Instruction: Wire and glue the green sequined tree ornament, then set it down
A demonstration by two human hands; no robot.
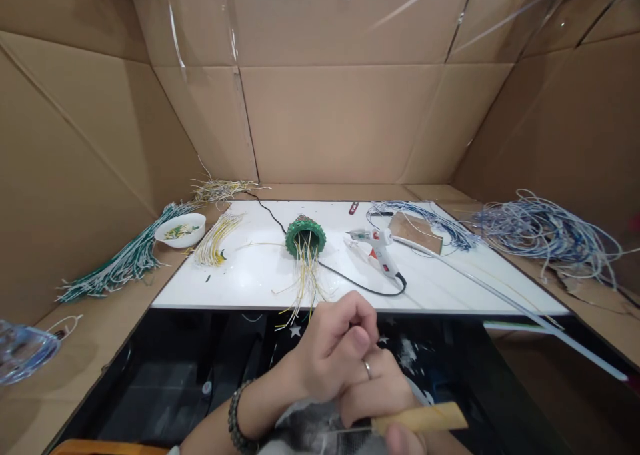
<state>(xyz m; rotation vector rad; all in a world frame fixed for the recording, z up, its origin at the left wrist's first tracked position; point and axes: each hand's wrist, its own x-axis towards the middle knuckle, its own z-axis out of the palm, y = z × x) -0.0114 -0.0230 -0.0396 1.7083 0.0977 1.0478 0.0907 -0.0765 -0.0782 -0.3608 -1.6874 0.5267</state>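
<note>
My left hand (334, 351), with a dark braided bracelet at its wrist, is curled closed just off the table's front edge. Whatever its fingers may hold is hidden. Right against it, my right hand (383, 381) wears a ring and grips an awl (425, 417). The awl has a pale wooden handle and a thin metal shaft pointing left. Beyond my hands, a green beaded bell-shaped piece (290, 233) lies on its side, its opening toward me. Yellow and white wires (306, 275) spill from that opening to the table edge.
A white glue gun (383, 251) lies on the white tabletop (240, 288), its cord running left. Wire bundles lie around: green (125, 255), yellow (217, 238) and blue (545, 231). A white bowl (181, 240) stands left. Cardboard walls (340, 121) enclose the table. A long glue stick (540, 321) crosses the right edge.
</note>
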